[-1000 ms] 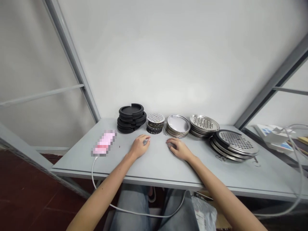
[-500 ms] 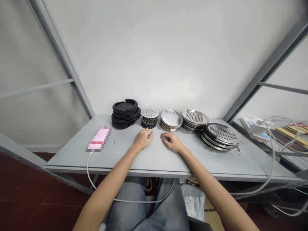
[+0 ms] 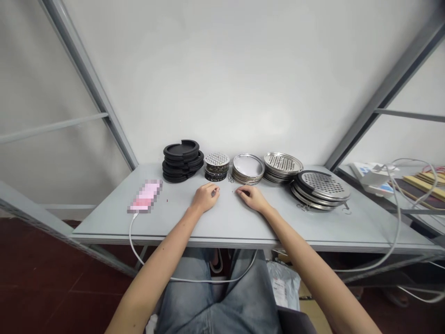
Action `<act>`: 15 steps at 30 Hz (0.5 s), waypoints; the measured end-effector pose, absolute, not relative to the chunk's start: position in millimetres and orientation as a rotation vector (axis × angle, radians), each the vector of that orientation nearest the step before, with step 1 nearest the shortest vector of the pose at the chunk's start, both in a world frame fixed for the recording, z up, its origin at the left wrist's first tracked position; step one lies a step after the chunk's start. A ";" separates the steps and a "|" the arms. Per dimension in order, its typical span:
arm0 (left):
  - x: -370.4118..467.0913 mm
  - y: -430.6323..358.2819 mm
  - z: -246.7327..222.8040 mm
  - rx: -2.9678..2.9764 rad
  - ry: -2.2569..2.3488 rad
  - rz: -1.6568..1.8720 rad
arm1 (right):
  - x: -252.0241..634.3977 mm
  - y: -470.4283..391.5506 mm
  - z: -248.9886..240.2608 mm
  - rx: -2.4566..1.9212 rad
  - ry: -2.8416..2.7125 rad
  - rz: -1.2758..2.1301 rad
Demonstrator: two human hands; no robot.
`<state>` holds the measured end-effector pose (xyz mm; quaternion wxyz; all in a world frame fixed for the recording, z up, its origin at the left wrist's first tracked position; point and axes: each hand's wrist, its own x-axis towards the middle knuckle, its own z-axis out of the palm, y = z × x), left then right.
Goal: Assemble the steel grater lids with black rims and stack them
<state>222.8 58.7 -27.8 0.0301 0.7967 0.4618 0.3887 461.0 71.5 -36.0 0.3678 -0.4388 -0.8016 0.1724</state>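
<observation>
Both hands, left (image 3: 205,197) and right (image 3: 253,198), rest curled and empty on the grey worktop (image 3: 222,222), fingers pointing far and inward; behind them, a pale disc stack (image 3: 248,165) stands upright, faces up, near the white wall (image 3: 222,83).

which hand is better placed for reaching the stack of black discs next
Probably left: the left hand is nearer those black discs, while the right hand is farther across the table.
</observation>
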 end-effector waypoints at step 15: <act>219.0 62.6 -27.1 2.279 1.476 1.329 | 464.2 74.1 -38.4 -1.181 -1.827 0.483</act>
